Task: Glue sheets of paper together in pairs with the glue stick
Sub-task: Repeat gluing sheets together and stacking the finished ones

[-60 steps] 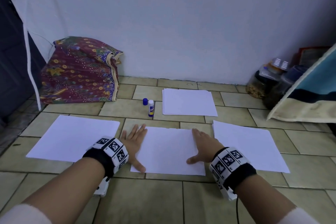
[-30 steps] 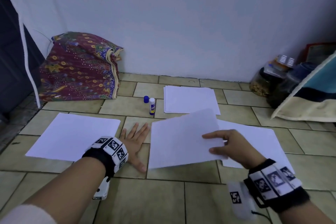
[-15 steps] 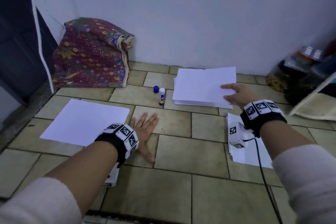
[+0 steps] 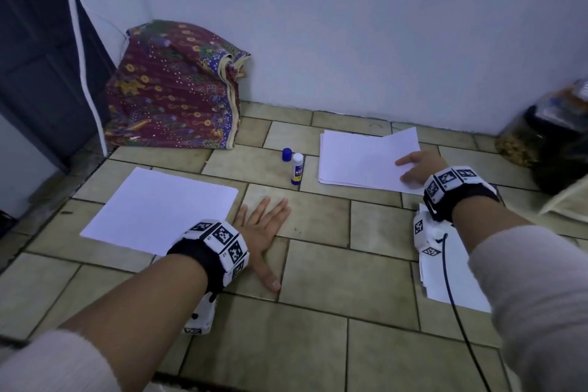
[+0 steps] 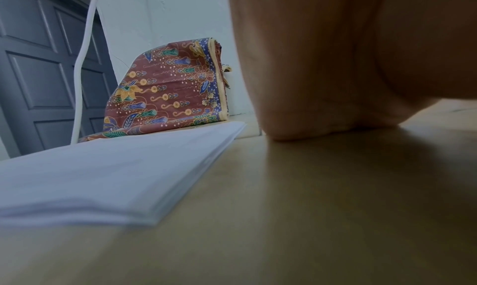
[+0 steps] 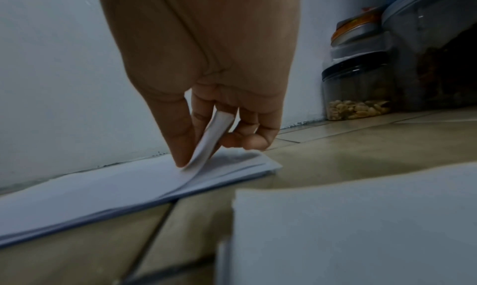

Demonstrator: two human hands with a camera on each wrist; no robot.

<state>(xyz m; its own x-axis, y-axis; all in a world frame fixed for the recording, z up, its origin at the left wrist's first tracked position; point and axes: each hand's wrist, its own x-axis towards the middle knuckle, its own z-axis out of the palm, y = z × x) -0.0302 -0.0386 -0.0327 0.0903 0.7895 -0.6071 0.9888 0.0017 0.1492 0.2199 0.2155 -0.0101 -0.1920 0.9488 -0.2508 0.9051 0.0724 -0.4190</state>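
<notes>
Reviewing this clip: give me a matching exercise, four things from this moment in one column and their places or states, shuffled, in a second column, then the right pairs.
Things:
1. glue stick
2. blue cap
3. left hand
4. right hand

States:
A. flat on the bare floor tiles, fingers spread
B. standing upright, uncapped, left of the far paper stack
C. pinching the corner of the top sheet
D. standing on the floor just behind the glue stick

Pairs: 1-B, 2-D, 3-A, 4-C
</notes>
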